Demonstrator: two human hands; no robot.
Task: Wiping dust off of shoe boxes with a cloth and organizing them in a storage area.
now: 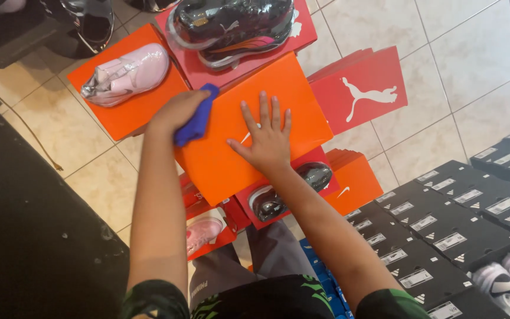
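An orange shoe box (231,153) lies tilted in the middle of the head view, on top of other boxes. My right hand (267,139) rests flat on its lid with the fingers spread. My left hand (178,110) is closed around a blue cloth (198,117), which touches the box's upper left edge.
A pink shoe (126,75) wrapped in plastic lies on an orange box (119,112) at the upper left. A dark wrapped shoe (231,25) sits on a red box (252,56) behind. Red boxes (361,88) lean at the right. Several black boxes (450,230) are stacked at the lower right.
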